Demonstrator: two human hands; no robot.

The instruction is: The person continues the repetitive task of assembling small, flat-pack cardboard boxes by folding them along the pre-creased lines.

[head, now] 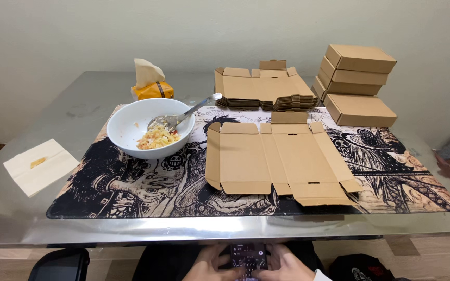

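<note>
Both of my hands are below the table's front edge, holding a dark phone (249, 256) between them. My left hand (208, 264) grips its left side and my right hand (286, 265) grips its right side, thumbs on the screen. On the table above lies a flat unfolded cardboard box blank (279, 160) on a black-and-white illustrated desk mat (131, 192). A white bowl (126, 125) with some food and a metal spoon (194, 110) stands on the mat's left part.
A stack of flat box blanks (264, 88) lies at the back centre. Several folded cardboard boxes (358, 83) are piled at the back right. An orange tissue pack (153, 88) stands behind the bowl. A stained paper napkin (40, 165) lies at the left of the glass table (225, 229).
</note>
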